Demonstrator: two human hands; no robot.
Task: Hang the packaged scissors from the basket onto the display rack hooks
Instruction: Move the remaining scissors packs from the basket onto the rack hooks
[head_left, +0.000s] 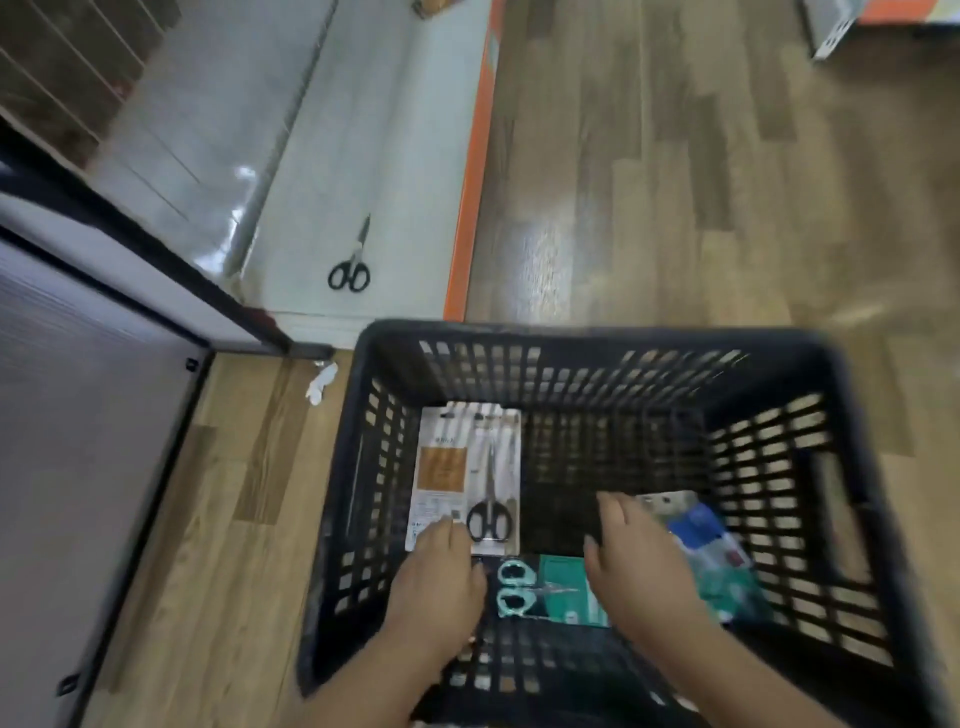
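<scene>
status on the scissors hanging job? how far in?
Done: nothing visible; no rack hooks or hung packs are in view. In hand: both hands are down in the black basket; the left hand touches the pack of black-handled scissors, and the right hand hovers open over other packs. Left: that pack, the teal-handled scissors pack and the blue pack. Loose scissors lie on the grey floor.

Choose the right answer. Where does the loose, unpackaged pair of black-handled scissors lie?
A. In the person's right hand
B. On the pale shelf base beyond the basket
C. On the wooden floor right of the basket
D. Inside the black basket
B: the loose scissors lie on the pale shelf base, beyond the basket and untouched by either hand.
</scene>
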